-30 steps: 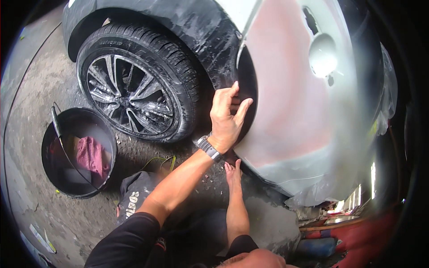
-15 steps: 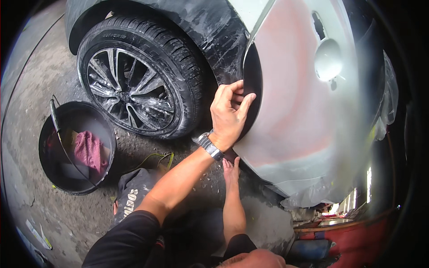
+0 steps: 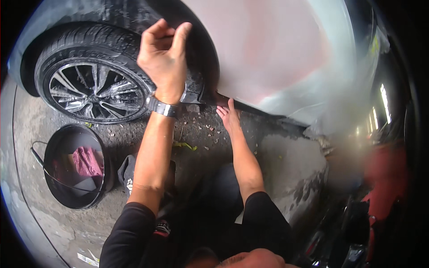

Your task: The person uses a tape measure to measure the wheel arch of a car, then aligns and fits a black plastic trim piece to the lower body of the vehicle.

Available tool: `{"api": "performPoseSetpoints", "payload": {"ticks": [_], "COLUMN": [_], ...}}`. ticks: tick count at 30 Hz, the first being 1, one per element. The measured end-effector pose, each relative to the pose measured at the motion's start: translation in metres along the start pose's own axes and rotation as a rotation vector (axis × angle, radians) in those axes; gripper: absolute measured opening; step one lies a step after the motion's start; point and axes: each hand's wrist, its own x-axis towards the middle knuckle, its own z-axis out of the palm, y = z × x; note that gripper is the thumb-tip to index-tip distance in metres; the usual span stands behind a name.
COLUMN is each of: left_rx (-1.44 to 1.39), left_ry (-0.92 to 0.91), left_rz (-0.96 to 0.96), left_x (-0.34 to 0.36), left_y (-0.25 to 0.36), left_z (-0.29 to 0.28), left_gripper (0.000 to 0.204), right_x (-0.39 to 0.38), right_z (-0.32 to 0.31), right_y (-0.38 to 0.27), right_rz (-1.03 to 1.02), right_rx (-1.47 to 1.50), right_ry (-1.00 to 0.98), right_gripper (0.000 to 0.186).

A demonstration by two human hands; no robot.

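My left hand [image 3: 163, 60], with a metal-banded wristwatch [image 3: 161, 106], is raised before the dark gap [image 3: 206, 49] along the car door's curved edge. Its fingers curl toward the thumb; what they hold, if anything, I cannot make out. The pale door panel [image 3: 272, 49] beside it has pinkish patches. Lower down, my right hand [image 3: 229, 118] reaches to the door's bottom corner, palm showing and fingers stretched out. Whether its fingertips touch the dark lower edge is unclear. Left of my left hand is the car wheel [image 3: 94, 99], its dark tyre and spokes smeared with whitish residue.
A black bucket [image 3: 103, 178] of cloudy water, with a pink cloth [image 3: 87, 161] in it, stands on the rough concrete floor at left. A dark cable [image 3: 27, 203] runs along the far left. Red material [image 3: 385, 178] lies at right. Plastic sheeting [image 3: 380, 42] hangs beyond the door.
The view has shifted, so wheel and door sit higher and further left. My left hand appears further left of the door panel's edge, and the dark gap shows wider. My right hand stays low.
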Motion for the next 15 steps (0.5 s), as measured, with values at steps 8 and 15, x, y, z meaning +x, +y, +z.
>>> {"api": "performPoseSetpoints", "payload": {"ticks": [8,15], "left_rx": [0.126,0.051], "left_ry": [-0.161,-0.184], "left_rz": [0.124,0.091], "left_x": [-0.022,-0.028], "left_y": [0.004,0.002], "left_z": [0.001,0.006], "left_gripper": [0.072,0.073], "right_x": [-0.002,0.005], "right_z": [0.009,-0.008], "right_y": [0.001,0.007], "right_rz": [0.018,-0.070], "right_rx": [0.055,-0.063], "right_ry": [0.042,-0.111], "right_gripper": [0.143,0.126]}}
